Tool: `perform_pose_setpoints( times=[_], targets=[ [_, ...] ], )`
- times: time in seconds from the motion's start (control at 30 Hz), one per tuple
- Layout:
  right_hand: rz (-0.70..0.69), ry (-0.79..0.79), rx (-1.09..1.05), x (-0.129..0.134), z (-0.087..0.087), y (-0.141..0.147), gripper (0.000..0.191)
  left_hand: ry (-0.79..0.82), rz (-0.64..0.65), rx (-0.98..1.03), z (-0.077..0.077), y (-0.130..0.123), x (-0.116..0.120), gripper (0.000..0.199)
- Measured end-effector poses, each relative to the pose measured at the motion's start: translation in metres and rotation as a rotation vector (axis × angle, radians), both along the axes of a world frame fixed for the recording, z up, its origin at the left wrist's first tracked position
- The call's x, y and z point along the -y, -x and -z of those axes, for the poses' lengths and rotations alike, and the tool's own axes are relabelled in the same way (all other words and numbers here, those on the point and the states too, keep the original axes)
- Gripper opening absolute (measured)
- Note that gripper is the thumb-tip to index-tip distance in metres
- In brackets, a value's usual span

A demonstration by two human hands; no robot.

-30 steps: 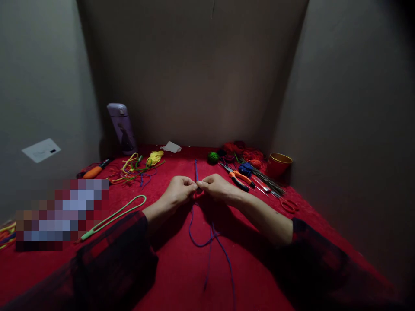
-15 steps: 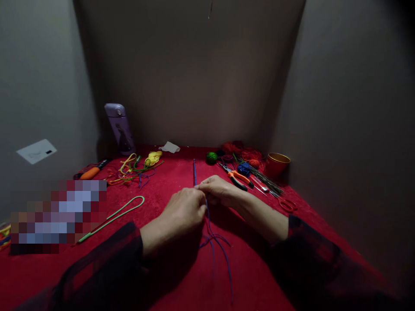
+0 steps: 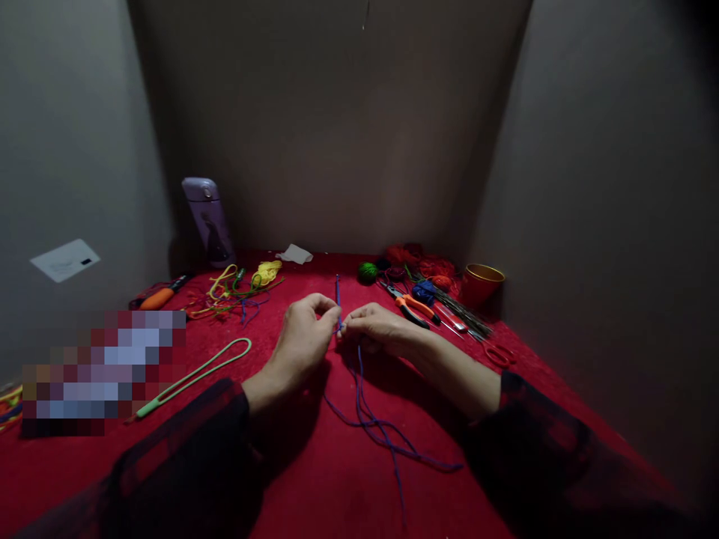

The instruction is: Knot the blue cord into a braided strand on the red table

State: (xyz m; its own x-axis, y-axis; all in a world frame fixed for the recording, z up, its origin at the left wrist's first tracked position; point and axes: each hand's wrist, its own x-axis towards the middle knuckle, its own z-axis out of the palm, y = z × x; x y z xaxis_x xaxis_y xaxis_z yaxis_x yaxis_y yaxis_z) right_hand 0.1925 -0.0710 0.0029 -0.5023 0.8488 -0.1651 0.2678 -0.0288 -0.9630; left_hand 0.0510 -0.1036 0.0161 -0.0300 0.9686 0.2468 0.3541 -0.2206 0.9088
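Observation:
A blue-purple cord point(image 3: 338, 288) runs straight from the middle of the red cloth toward me. My left hand point(image 3: 306, 333) pinches it between thumb and forefinger. Close beside, my right hand point(image 3: 379, 327) is closed on the same cord, its fingertips almost meeting the left ones. Whether a knot lies between the fingertips is too small to tell. Several loose cord ends point(image 3: 387, 430) trail from under the right hand and cross on the cloth in front of me.
A looped pale green cord point(image 3: 210, 370) lies to the left, near a pixelated patch. Behind stand a purple bottle point(image 3: 207, 221) and tangled yellow cord point(image 3: 266, 274). At right are orange-handled pliers point(image 3: 413, 305), red scissors point(image 3: 497, 353), a green yarn ball point(image 3: 368, 272) and a red cup point(image 3: 481, 286).
My left hand has turned and drawn back from over the right hand, moving left and up to the cord. The loose ends have spread wider, one now reaching right. My right hand stayed nearly still.

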Motion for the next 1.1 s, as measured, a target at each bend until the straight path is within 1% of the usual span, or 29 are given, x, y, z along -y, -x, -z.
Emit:
perform_pose_setpoints(
  times=[0.03,0.07,0.13,0.17,0.2,0.23,0.33,0.4,0.5,0.57,0.63,0.73,0.8,0.83,0.87,0.9,0.93,0.97,1.03,1.07,1.1],
  targets=[
    [-0.003,0.001,0.020,0.000,-0.001,0.000,0.012,0.028,-0.043,-0.029,0.006,0.003,-0.009,0.010],
    [-0.015,0.000,0.032,0.000,-0.001,0.000,0.012,0.104,-0.014,-0.047,0.012,0.006,-0.015,0.010],
    [-0.040,-0.007,0.028,-0.002,0.002,0.000,0.013,0.287,0.145,-0.077,0.020,0.011,-0.024,0.016],
    [-0.045,-0.009,0.026,-0.004,0.004,0.000,0.015,0.348,0.219,-0.094,0.022,0.013,-0.026,0.019],
    [-0.045,-0.015,0.028,-0.005,0.006,0.000,0.017,0.370,0.263,-0.122,0.023,0.014,-0.028,0.020],
    [-0.042,-0.026,0.038,-0.006,0.008,-0.001,0.019,0.361,0.276,-0.158,0.023,0.015,-0.029,0.020],
    [-0.033,-0.099,0.140,-0.007,0.008,-0.002,0.020,0.266,0.234,-0.256,0.024,0.019,-0.034,0.018],
    [-0.028,-0.163,0.241,-0.006,0.002,-0.003,0.019,0.227,0.211,-0.286,0.025,0.020,-0.038,0.019],
    [-0.008,-0.287,0.379,-0.003,-0.010,-0.004,0.014,0.223,0.156,-0.279,0.027,0.018,-0.039,0.017],
    [-0.030,-0.385,0.431,-0.001,-0.017,-0.005,0.012,0.244,0.135,-0.236,0.026,0.014,-0.034,0.014],
    [-0.102,-0.442,0.445,0.005,-0.023,-0.003,0.013,0.288,0.137,-0.141,0.022,0.011,-0.028,0.011],
    [-0.281,-0.386,0.462,0.020,-0.028,0.003,0.010,0.407,0.155,0.063,0.018,0.007,-0.019,0.009],
    [-0.423,-0.350,0.488,0.030,-0.031,0.007,0.011,0.481,0.201,0.201,0.016,0.006,-0.016,0.011],
    [-0.486,-0.356,0.500,0.033,-0.032,0.009,0.011,0.502,0.228,0.258,0.016,0.006,-0.015,0.013],
    [-0.525,-0.377,0.509,0.035,-0.033,0.010,0.010,0.513,0.248,0.303,0.016,0.006,-0.015,0.015],
    [-0.526,-0.404,0.516,0.035,-0.033,0.010,0.009,0.510,0.255,0.333,0.016,0.006,-0.015,0.016],
    [-0.478,-0.436,0.514,0.032,-0.033,0.009,0.013,0.502,0.254,0.348,0.016,0.007,-0.015,0.016],
    [-0.373,-0.472,0.498,0.028,-0.033,0.007,0.020,0.489,0.248,0.354,0.016,0.007,-0.015,0.015],
    [-0.058,-0.522,0.422,0.017,-0.031,0.004,0.032,0.470,0.243,0.350,0.015,0.007,-0.016,0.015],
    [0.095,-0.512,0.373,0.011,-0.030,0.002,0.035,0.470,0.245,0.343,0.015,0.007,-0.015,0.016],
    [0.206,-0.462,0.328,0.006,-0.028,0.002,0.036,0.471,0.245,0.334,0.015,0.007,-0.015,0.019]
  ],
)
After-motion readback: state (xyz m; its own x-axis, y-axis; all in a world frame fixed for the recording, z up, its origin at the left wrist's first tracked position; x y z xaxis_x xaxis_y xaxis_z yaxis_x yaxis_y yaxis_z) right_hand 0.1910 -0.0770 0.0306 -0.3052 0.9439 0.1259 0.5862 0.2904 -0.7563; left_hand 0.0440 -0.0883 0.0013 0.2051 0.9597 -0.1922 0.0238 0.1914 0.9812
